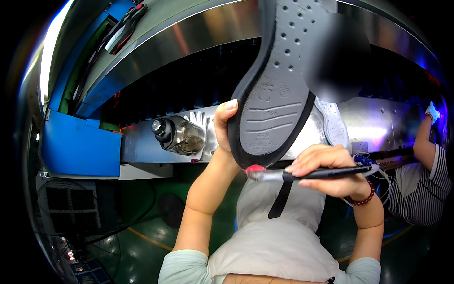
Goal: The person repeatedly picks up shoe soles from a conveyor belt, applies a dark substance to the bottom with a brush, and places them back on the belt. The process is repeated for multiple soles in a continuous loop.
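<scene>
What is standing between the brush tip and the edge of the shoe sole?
Nothing visible. The right hand holds the brush with its pink tip right at the heel edge of the shoe sole, which the left hand holds up.

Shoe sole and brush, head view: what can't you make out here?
- Shoe sole: its top is cut off by the upper edge, and a blurred dark round patch covers its right side.
- Left hand: only the thumb shows; the fingers are behind the sole.
- Brush: handle partly covered by the right hand.
</scene>
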The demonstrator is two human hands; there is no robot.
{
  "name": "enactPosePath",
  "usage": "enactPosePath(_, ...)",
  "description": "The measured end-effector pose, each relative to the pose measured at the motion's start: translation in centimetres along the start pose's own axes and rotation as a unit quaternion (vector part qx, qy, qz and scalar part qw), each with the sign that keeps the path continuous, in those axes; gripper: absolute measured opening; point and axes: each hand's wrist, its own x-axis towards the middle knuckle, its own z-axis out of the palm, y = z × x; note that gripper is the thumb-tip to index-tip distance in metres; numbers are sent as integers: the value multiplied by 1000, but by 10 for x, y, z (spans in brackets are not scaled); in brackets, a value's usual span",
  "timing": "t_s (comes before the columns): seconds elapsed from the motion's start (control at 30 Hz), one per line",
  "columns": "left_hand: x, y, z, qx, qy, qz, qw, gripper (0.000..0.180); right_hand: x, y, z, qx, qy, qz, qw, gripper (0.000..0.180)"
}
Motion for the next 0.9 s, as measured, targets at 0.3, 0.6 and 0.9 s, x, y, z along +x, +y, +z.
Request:
enactPosePath(0.3, -5, 4, -1, 39, 113, -276, 954, 39, 7, -7, -21, -77, -84, -35, 993, 17)
enactPosePath(0.6, -18, -2, 23, 281, 219, -332, 873, 41, 9, -1, -34, -142, -240, 33, 960, 14)
enactPosePath(0.9, -26, 4, 0, 223, 263, -345, 873, 47, 2, 4, -55, -161, -237, 57, 956, 15)
